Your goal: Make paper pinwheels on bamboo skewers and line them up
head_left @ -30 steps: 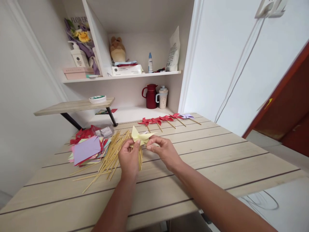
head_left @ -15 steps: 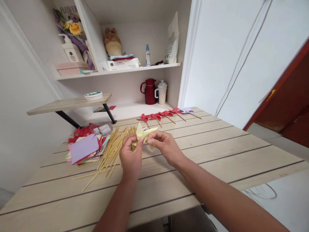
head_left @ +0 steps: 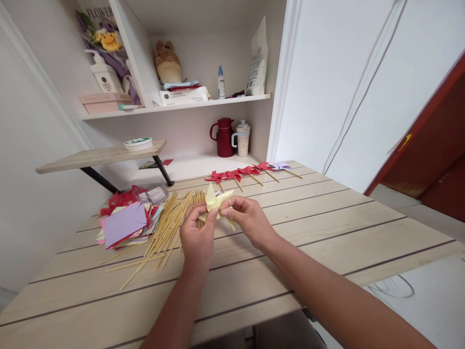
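A pale yellow paper pinwheel (head_left: 211, 198) is held up over the table between both hands, its blades folded and pointing outward. My left hand (head_left: 198, 228) is closed on it, thumb pressed near the centre. From the other side my right hand (head_left: 244, 215) pinches it close to the middle with thumb and forefinger; whether a small pin is in that pinch I cannot tell. Behind and left of the left hand lies a heap of thin wooden sticks (head_left: 169, 225). Farther left is a stack of coloured paper sheets (head_left: 125, 225), a lilac one on top.
Red pinwheels (head_left: 248, 170) on sticks and a lilac pinwheel (head_left: 281, 166) lie in a row along the table's back. A clear plastic box (head_left: 156, 195) sits behind the papers. A raised wooden shelf (head_left: 83, 157) stands back left; a red jug (head_left: 225, 138) and a cup (head_left: 242, 140) stand behind.
The right hand has shifted very slightly against the pinwheel, and the right-hand blades sit at a different angle. Both hands keep hold of it. The view has moved a little.
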`<state>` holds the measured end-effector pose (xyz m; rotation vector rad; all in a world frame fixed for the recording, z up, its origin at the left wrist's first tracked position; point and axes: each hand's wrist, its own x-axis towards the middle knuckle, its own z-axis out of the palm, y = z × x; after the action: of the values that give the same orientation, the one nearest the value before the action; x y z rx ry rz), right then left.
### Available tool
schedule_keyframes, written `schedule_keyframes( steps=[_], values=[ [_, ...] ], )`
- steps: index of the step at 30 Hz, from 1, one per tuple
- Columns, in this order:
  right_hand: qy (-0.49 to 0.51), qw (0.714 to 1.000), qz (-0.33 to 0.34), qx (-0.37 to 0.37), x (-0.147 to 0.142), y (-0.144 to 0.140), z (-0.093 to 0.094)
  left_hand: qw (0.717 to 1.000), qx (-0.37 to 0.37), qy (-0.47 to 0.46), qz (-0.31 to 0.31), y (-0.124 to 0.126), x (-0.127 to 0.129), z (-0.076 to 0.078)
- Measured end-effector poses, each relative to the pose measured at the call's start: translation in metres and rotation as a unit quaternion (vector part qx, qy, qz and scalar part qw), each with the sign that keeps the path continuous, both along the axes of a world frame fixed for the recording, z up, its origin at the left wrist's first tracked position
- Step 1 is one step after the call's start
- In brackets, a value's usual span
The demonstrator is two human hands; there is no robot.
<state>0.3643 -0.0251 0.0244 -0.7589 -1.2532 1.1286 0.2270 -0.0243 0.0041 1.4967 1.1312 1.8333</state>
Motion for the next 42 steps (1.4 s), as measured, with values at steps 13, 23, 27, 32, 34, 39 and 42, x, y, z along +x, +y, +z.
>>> schedule_keyframes(
  steps=[13, 23, 27, 32, 34, 39, 42],
  values=[
    [0.004, 1.0, -0.002, 0.007, -0.001, 0.0, 0.0, 1.0, 0.022, -0.006, -0.001, 0.0, 0.001, 0.001],
    [-0.029, 0.997, -0.061, 0.034, -0.008, -0.005, 0.003, 0.998, 0.028, 0.019, 0.046, 0.0, 0.003, 0.003],
    [-0.035, 0.996, -0.071, 0.035, -0.01, -0.006, 0.005, 0.996, 0.046, 0.036, 0.068, 0.0, 0.003, 0.004],
    [-0.032, 0.996, -0.072, 0.034, -0.012, -0.007, 0.006, 0.993, 0.069, 0.061, 0.078, 0.0, 0.003, 0.004],
    [-0.03, 0.996, -0.075, 0.034, -0.012, -0.008, 0.007, 0.992, 0.08, 0.065, 0.079, 0.0, 0.003, 0.004],
    [-0.033, 0.995, -0.089, 0.039, -0.013, -0.009, 0.01, 0.991, 0.085, 0.068, 0.079, 0.0, 0.004, 0.004],
    [-0.032, 0.993, -0.097, 0.051, -0.014, -0.009, 0.009, 0.992, 0.083, 0.061, 0.078, -0.001, 0.005, 0.005]
  ],
)
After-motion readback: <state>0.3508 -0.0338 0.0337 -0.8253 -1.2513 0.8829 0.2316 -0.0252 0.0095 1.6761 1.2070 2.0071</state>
